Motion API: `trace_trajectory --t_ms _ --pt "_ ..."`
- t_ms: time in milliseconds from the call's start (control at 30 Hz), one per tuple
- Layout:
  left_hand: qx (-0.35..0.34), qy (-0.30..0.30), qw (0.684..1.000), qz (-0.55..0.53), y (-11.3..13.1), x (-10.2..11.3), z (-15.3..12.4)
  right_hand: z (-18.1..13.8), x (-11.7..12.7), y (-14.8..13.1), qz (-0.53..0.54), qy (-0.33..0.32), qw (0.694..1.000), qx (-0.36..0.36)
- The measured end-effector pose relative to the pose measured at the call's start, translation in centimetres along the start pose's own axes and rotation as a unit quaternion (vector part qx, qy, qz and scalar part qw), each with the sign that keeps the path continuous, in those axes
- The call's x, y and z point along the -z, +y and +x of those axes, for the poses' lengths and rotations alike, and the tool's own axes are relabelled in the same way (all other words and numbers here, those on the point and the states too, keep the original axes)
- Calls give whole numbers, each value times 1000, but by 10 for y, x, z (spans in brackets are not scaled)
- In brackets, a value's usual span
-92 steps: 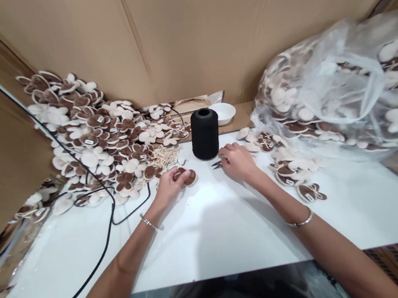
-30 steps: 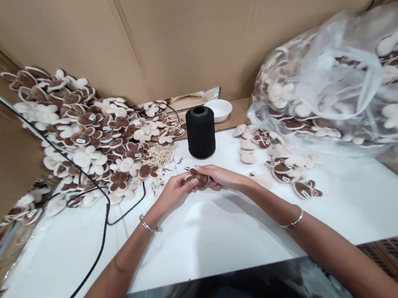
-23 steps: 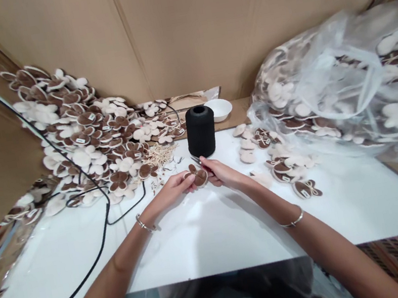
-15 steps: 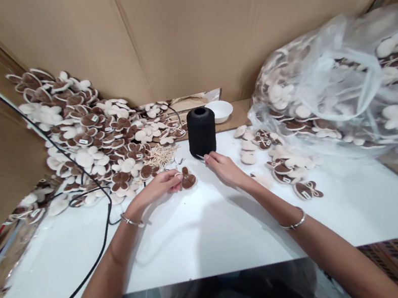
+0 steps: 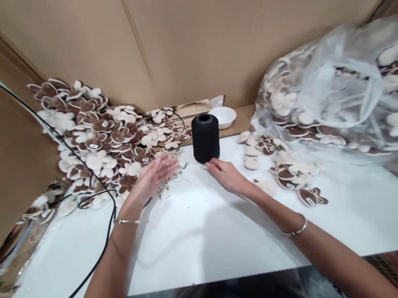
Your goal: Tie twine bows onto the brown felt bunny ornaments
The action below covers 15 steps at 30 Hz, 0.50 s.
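Observation:
My left hand (image 5: 159, 172) is open, fingers spread, over a heap of thin cream bows or strings (image 5: 161, 154), partly covering it. No brown piece shows in it. My right hand (image 5: 224, 173) is closed in a pinch at the foot of a black thread cone (image 5: 206, 138), which stands upright on the white table (image 5: 185, 244). What its fingers hold, if anything, is too small to make out. Right of that hand lie several plush pieces, brown on one side and cream on the other, one a brown plush piece with a cream bow and small label (image 5: 312, 197).
A tall pile of brown and cream plush pieces (image 5: 96, 131) leans at the back left. A clear plastic bag (image 5: 338, 88) full of them bulges at the right. Behind the cone sits a white bowl (image 5: 224, 116). A black cable (image 5: 108, 221) hangs across the left side.
My left hand has let go of the brown plush piece, opened and moved left and slightly up to the cream heap. My right hand stays pinched by the cone. The view shifted slightly.

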<state>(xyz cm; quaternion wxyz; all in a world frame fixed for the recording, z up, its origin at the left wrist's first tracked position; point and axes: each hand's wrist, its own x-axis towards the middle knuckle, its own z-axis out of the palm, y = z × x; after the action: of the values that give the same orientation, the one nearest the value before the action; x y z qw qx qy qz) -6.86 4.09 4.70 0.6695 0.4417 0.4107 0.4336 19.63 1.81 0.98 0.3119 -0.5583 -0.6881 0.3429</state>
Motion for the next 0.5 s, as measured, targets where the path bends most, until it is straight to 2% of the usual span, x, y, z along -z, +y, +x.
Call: trace_trajectory --t_ms 133,300,500 --pt "14 -35 995 92 -13 -7 0 -1 2 1 -120 6 993 11" --pt "-13 -20 990 136 -21 -9 1 3 3 8 -273 23 958 82" --pt "-33 -32 981 187 -33 -17 4 10 7 17 -272 15 951 149"
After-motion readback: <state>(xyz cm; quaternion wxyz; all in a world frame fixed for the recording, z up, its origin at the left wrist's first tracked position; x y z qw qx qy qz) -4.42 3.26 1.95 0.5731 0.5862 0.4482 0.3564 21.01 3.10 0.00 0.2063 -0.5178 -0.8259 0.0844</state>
